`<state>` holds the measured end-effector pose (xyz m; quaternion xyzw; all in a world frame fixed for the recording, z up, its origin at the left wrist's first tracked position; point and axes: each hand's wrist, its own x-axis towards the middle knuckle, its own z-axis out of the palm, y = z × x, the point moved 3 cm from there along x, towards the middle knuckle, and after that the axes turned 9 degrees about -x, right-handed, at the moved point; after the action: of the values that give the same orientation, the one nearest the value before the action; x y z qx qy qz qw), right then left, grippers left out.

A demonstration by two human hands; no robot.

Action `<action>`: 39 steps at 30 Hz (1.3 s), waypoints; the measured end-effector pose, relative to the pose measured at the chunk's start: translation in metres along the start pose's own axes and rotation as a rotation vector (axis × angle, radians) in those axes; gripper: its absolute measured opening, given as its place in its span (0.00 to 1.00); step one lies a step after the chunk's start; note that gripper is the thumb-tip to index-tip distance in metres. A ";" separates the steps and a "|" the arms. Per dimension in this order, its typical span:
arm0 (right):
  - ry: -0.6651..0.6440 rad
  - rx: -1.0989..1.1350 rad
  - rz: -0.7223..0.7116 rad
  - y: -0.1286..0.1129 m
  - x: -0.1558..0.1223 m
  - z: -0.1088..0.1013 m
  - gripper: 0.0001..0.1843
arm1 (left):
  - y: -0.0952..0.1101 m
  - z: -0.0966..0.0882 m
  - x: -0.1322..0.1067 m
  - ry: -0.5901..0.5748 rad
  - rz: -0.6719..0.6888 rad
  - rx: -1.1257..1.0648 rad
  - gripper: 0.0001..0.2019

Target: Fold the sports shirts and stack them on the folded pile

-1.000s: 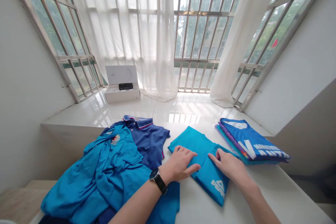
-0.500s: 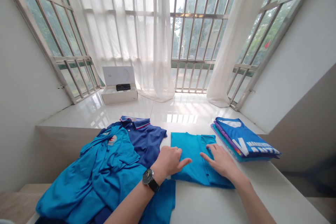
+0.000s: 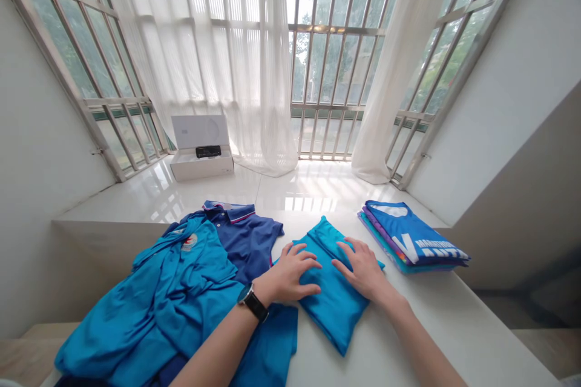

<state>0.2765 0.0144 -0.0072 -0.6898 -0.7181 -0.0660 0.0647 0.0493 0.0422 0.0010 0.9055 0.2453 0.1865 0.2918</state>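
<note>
A folded turquoise shirt (image 3: 333, 290) lies turned at an angle on the white surface, one corner toward me. My left hand (image 3: 293, 272), with a black-strapped watch on the wrist, rests on its left side, fingers spread. On its right side lies my right hand (image 3: 361, 269), its fingers apart too. Left of my hands a loose turquoise polo shirt (image 3: 181, 290) with a round chest badge is heaped over a navy polo shirt (image 3: 245, 248). To the right sits a stack of folded shirts (image 3: 413, 242), a blue one with white lettering on top.
An open white box (image 3: 202, 166) holding a black device (image 3: 208, 151) stands on the window ledge at the back left. Sheer curtains (image 3: 254, 72) hang before the barred window. The white surface's right edge (image 3: 503, 323) drops off beyond the stack.
The folded turquoise shirt has been turned, from lying square to lying cornerwise. The fingers of my left hand have spread out over it. The view has shifted slightly.
</note>
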 end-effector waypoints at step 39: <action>0.183 0.231 -0.088 0.024 0.011 0.018 0.15 | 0.006 0.005 0.004 0.002 -0.082 0.216 0.17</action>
<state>0.2995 0.0292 -0.0230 -0.6368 -0.7415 -0.0484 0.2057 0.0570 0.0383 0.0016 0.9207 0.3012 0.1475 0.1996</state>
